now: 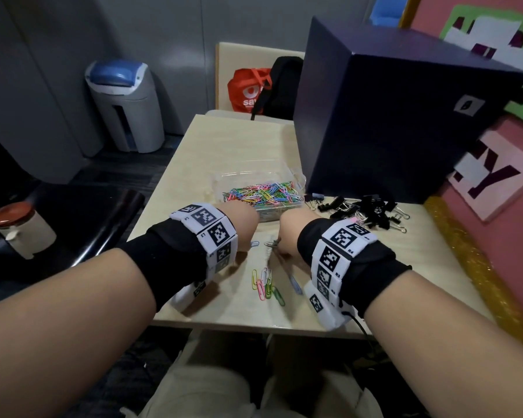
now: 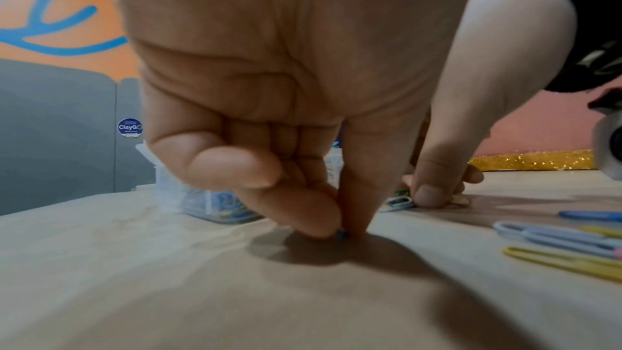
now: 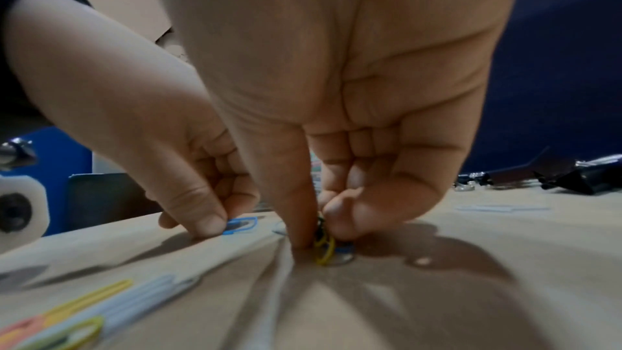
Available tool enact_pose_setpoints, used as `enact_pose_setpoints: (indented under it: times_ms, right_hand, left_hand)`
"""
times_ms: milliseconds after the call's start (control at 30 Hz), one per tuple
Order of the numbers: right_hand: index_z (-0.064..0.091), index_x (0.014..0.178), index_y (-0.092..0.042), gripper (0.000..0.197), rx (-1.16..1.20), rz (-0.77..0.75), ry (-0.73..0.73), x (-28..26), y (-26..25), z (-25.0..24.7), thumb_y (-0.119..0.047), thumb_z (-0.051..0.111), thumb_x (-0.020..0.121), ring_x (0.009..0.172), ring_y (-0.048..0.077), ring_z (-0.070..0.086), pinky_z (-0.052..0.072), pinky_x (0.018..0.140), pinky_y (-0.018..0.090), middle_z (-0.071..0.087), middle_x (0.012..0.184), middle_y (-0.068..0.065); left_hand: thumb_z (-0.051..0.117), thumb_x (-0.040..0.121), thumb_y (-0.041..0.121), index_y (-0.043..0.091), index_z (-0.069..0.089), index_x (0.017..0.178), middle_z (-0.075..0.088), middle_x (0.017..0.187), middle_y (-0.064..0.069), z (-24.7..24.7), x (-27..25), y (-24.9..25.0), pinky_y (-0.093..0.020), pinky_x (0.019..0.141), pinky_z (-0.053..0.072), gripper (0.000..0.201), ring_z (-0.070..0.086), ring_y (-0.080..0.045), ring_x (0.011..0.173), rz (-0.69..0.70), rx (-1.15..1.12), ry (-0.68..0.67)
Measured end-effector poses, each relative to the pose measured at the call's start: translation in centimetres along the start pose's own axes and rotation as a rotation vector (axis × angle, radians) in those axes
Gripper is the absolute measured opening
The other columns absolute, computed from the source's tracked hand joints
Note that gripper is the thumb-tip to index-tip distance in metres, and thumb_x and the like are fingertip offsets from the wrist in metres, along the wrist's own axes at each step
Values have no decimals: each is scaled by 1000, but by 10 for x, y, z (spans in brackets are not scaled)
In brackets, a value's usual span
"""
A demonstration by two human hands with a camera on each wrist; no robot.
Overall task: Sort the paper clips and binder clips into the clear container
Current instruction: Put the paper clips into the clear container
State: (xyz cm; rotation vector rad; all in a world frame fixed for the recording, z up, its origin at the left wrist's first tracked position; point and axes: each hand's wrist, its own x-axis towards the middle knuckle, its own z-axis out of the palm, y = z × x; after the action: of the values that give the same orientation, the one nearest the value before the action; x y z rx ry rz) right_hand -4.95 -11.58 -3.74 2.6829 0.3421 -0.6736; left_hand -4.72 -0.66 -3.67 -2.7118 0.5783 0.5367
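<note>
Both hands work low over a pale wooden desk (image 1: pixel 224 140), fingertips down on its surface. The left hand (image 2: pixel 269 89) pinches a blue paper clip (image 3: pixel 240 225) between thumb and forefinger, the clip lying flat on the desk and jutting out from under those fingers (image 3: pixel 205 220) toward the right hand. The right hand (image 3: pixel 353 89) has its fingers (image 3: pixel 343 220) pressed together around a small bunch of paper clips (image 3: pixel 324 246), a yellow one plainly showing, a darker one behind it; the bunch touches the desk directly beneath the fingertips.

Just beyond both sets of fingers stands the clear container (image 1: pixel 224 176), one section heaped with multicoloured paper clips (image 1: pixel 261 193). Beyond the right hand's fingers and off to its outer side, a pile of black binder clips (image 1: pixel 363 209) lies loose on the desk, against the foot of a large dark blue box (image 1: pixel 390 116). On the near side of the fingers, between the two wrists, a loose group of coloured paper clips (image 1: pixel 264 283) lies flat on the desk, green, yellow, pink and white among them. Each wrist wears a black sleeve and a white band (image 1: pixel 215 233) printed with square black markers.
</note>
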Motion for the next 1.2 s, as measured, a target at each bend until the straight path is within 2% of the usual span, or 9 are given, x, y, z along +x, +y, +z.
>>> enact_pose_setpoints:
  times_ms: [133, 333, 500, 633, 733, 867, 1000, 1067, 1200]
  right_hand:
    - [40, 63, -10, 37, 45, 13, 13, 3, 2, 3, -20, 45, 97, 51, 14, 34, 29, 45, 21, 38, 63, 2]
    - [52, 68, -13, 25, 159, 55, 48, 6, 7, -4, -30, 57, 86, 55, 18, 46, 36, 45, 23, 47, 64, 2]
    - [73, 91, -9, 24, 443, 61, 298, 1, 20, -32, -26, 58, 84, 84, 23, 66, 55, 73, 28, 71, 89, 5]
    - [75, 98, -15, 21, 526, 86, 473, 0, 22, -43, -23, 60, 86, 98, 23, 65, 53, 85, 27, 72, 102, 3]
    - [68, 110, -11, 26, 397, 70, 366, -5, 24, -36, -17, 54, 90, 105, 26, 63, 53, 90, 31, 68, 112, 7]
    - [65, 117, -13, 33, 243, -36, 129, -27, 25, -22, -26, 63, 86, 100, 21, 63, 52, 85, 29, 67, 117, 3]
    - [42, 136, -17, 83, 207, -64, -84, -40, 21, 1, -41, 82, 67, 93, 19, 57, 48, 70, 29, 55, 128, 3]
    - [38, 135, -17, 89, 148, -60, -89, -42, 16, 10, -42, 84, 63, 104, 24, 57, 47, 73, 32, 50, 127, 5]
    - [49, 126, -12, 73, 200, -58, 11, -38, 11, 19, -32, 84, 65, 105, 27, 60, 48, 75, 32, 56, 121, 8]
  left_hand:
    - [49, 95, 20, 6, 65, 94, 43, 64, -3, 4, 0, -1, -29, 73, 45, 22, 52, -26, 79, 1, -13, 2]
    - [48, 90, 12, 12, 39, 56, 37, 56, -2, 1, -2, -16, -29, 61, 37, 36, 41, -23, 60, -41, -94, 92]
    - [48, 87, 13, 7, 54, 69, 47, 63, -8, -24, -2, -44, -31, 60, 36, 21, 45, -28, 68, -136, -277, 282]
    - [51, 87, 14, 6, 72, 84, 71, 85, -10, -32, -1, -54, -31, 68, 46, 23, 61, -28, 79, -152, -371, 419]
    - [52, 88, 16, 11, 74, 95, 72, 96, -8, -28, -9, -44, -28, 74, 46, 24, 64, -28, 92, -95, -368, 433]
    - [60, 86, 27, 18, 73, 94, 73, 94, -2, -13, -20, -14, -24, 69, 43, 18, 60, -22, 81, 64, -288, 269]
    - [80, 70, 45, 22, 61, 110, 69, 101, 4, 6, -20, 9, -25, 70, 42, 50, 57, -18, 87, 200, -243, 8]
    - [82, 68, 42, 20, 59, 112, 67, 102, 2, 9, -20, 14, -25, 67, 38, 54, 58, -19, 91, 239, -197, -7]
    - [77, 75, 37, 20, 66, 107, 70, 101, 2, 9, -21, 17, -31, 76, 52, 38, 64, -21, 96, 229, -154, 74]
